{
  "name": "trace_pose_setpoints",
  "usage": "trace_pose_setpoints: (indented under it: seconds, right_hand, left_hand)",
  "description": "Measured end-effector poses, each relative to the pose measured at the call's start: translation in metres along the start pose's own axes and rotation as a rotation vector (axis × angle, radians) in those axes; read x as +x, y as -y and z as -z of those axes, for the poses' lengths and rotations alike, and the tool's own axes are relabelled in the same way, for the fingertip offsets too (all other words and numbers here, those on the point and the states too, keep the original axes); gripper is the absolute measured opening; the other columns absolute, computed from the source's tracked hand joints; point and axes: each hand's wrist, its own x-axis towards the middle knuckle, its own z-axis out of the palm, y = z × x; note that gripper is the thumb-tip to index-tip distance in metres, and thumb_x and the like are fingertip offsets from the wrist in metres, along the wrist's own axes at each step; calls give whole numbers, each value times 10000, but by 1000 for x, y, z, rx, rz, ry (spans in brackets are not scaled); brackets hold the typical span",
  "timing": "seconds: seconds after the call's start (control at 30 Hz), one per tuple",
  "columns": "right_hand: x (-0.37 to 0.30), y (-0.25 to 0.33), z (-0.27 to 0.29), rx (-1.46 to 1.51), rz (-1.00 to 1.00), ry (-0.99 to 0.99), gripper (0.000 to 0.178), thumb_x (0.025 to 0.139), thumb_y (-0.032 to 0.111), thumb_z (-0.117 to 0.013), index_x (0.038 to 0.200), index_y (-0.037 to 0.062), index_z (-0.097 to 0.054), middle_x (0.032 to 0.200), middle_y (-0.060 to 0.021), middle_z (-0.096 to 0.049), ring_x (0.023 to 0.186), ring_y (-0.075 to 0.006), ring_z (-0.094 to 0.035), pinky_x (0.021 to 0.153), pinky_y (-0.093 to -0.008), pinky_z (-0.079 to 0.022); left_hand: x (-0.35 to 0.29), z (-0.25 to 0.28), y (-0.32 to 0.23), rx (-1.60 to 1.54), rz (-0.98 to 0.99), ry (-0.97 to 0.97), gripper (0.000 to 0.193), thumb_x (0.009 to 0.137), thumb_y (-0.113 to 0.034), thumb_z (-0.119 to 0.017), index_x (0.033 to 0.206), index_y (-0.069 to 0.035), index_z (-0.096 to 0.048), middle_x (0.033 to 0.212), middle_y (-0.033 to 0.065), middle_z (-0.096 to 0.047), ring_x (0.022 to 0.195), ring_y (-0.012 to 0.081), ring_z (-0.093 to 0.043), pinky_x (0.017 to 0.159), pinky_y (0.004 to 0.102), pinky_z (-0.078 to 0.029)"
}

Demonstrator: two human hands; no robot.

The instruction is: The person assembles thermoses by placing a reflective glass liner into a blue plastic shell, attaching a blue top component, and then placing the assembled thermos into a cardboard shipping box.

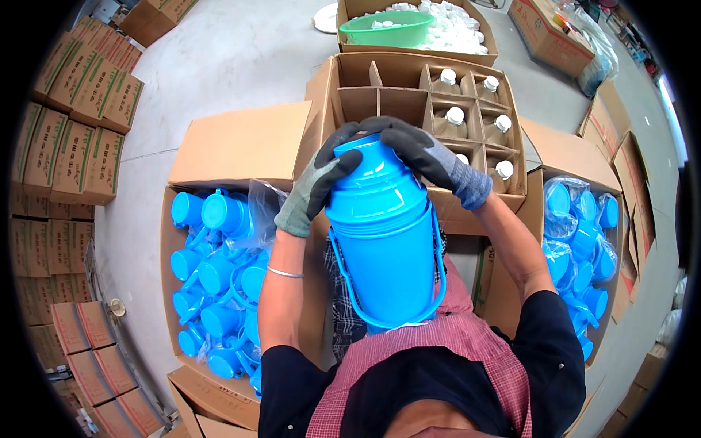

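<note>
A large blue plastic jug with a swing handle lies in front of my body. Its narrower, ringed end points away from me and its wide end rests against my checked apron. Around the ringed end, my left hand is closed from the left side. My right hand is closed over the same end from the right. Both wear grey gloves with black-coated fingers, which partly hide that end. Just beyond the hands stands a divided cardboard box with several clear bottles with white caps in its right-hand compartments.
Open cartons of blue jugs flank me, at left and right. Farther off, a carton holds white caps and a green basin. Stacked cartons line the left side; flattened cardboard leans at right.
</note>
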Motion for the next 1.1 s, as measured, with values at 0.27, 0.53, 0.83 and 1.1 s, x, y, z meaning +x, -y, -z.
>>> trace_pose_setpoints:
  seconds: [0.27,0.53,0.83,1.1]
  right_hand:
    - [-16,33,-30,8,-209,-94,402,961,326,-551,1281,86,-510,1317,-156,-474,1175,-299,-535,989,-366,-452]
    - [-21,39,-32,210,-418,-144,579,954,479,-556,1357,74,-460,1253,-113,-548,1169,-197,-522,994,-347,-427]
    - [-22,-10,-39,885,-243,59,716,931,533,-547,1434,42,-412,1408,-112,-462,1286,-209,-458,1104,-354,-341]
    - [-45,114,-32,-201,-234,-168,694,787,316,-770,1361,56,-479,1293,-154,-561,1155,-258,-569,945,-370,-477]
  left_hand:
    - [-42,3,20,96,133,-113,800,935,-554,-576,1489,-20,-358,1418,125,-494,1287,211,-477,1077,326,-380]
    - [-52,-33,0,223,125,-202,823,943,-617,-502,1460,12,-376,1351,176,-542,1254,234,-509,1046,337,-400]
    - [-83,-84,-22,978,-158,-420,803,926,-387,-642,1469,68,-264,1319,333,-510,1173,434,-570,927,451,-487]
    - [-74,-18,90,-510,50,-299,554,1018,-385,-502,1371,35,-424,1198,200,-604,1062,244,-611,900,362,-495]
